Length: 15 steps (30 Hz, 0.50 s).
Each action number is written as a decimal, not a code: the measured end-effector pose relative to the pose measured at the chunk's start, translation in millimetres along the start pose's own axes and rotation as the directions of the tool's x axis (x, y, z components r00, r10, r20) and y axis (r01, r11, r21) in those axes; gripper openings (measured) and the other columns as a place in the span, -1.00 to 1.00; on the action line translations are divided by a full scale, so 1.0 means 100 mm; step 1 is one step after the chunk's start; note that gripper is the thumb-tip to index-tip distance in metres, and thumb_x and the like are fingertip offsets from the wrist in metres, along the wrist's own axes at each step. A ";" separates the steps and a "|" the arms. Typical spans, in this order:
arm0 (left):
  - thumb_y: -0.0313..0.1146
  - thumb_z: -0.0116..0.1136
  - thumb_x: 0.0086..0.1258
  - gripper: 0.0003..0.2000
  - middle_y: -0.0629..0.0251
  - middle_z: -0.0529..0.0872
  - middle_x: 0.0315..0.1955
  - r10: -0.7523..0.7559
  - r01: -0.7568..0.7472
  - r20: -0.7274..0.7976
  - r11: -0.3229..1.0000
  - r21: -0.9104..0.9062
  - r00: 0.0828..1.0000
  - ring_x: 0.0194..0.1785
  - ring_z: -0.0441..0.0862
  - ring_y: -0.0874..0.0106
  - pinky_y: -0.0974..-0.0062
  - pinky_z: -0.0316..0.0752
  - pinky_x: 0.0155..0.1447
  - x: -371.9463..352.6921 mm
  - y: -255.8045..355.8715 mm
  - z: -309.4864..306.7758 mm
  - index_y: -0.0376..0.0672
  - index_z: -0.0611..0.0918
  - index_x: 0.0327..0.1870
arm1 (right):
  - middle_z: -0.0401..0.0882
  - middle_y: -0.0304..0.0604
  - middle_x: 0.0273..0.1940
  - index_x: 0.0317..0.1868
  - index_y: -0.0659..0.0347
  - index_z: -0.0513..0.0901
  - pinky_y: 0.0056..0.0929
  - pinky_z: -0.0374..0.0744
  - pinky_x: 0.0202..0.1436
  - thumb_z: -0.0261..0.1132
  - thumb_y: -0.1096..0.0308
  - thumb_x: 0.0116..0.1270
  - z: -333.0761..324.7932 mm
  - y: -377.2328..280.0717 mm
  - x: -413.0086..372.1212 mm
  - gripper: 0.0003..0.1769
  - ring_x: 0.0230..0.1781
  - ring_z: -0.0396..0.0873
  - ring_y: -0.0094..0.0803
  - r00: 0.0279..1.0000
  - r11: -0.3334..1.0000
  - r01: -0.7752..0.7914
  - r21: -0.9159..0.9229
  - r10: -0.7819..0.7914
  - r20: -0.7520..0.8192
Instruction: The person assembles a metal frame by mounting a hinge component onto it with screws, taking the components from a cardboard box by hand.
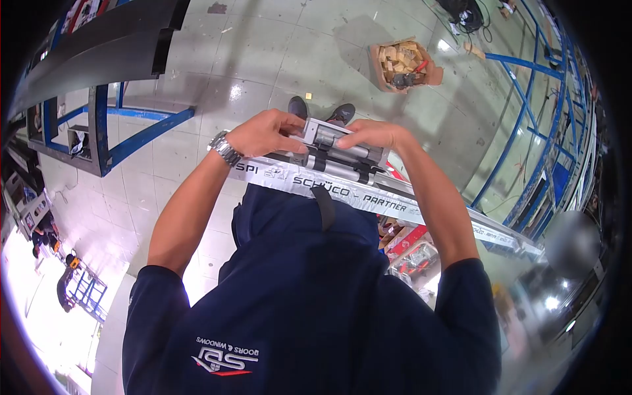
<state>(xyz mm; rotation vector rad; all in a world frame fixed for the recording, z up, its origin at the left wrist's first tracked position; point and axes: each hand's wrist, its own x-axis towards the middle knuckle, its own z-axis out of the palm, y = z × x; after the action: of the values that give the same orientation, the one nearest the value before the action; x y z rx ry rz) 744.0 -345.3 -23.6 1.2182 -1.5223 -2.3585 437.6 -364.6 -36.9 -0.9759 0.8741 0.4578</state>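
A short metal profile piece [355,146] with a cylindrical part inside lies along a long aluminium profile covered in printed film [322,187]. My left hand [270,135], with a metal watch on the wrist, grips the left end of the piece between thumb and fingers. My right hand [374,133] holds its far side, the thumb resting over the cylindrical part and the other fingers hidden behind it. Below the piece, a second silvery cylinder [339,169] with black bands sits against the long profile. A black strap [324,207] hangs over the film at my waist.
A cardboard box of wooden blocks [403,64] stands on the floor ahead. Blue metal frames [526,62] are at the right, and a blue and black rack [105,125] is at the left. Two people [66,283] are far off at the lower left.
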 end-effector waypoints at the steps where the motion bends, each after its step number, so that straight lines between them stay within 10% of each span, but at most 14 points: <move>1: -0.15 0.56 0.24 -0.33 -0.09 0.81 0.04 0.001 -0.001 -0.020 1.000 0.024 1.000 0.08 0.77 0.28 0.38 0.59 0.24 0.00 -0.03 0.01 -0.46 0.63 0.27 | 0.66 0.06 0.29 0.33 0.36 0.66 -0.30 0.40 0.46 0.40 -0.38 0.20 0.02 -0.02 -0.01 -0.01 0.31 0.58 -0.17 1.000 1.000 -0.021 0.006 0.021 0.018; 15: -0.26 0.56 0.26 -0.44 0.17 0.82 -0.07 -0.035 0.035 -0.004 0.999 0.007 0.999 -0.05 0.68 0.45 0.43 0.56 0.12 0.07 -0.10 0.05 -0.37 0.65 0.22 | 0.76 -0.04 0.04 0.22 0.32 0.72 -0.32 0.57 0.16 0.52 -0.28 0.13 -0.02 -0.10 -0.04 -0.11 0.02 0.67 -0.29 0.997 0.994 -0.071 -0.085 0.069 -0.025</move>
<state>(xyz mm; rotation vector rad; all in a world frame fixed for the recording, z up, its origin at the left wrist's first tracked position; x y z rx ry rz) 739.1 -339.6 -34.3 1.2604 -1.5221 -2.3726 441.3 -370.7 -29.0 -1.0335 0.9170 0.5489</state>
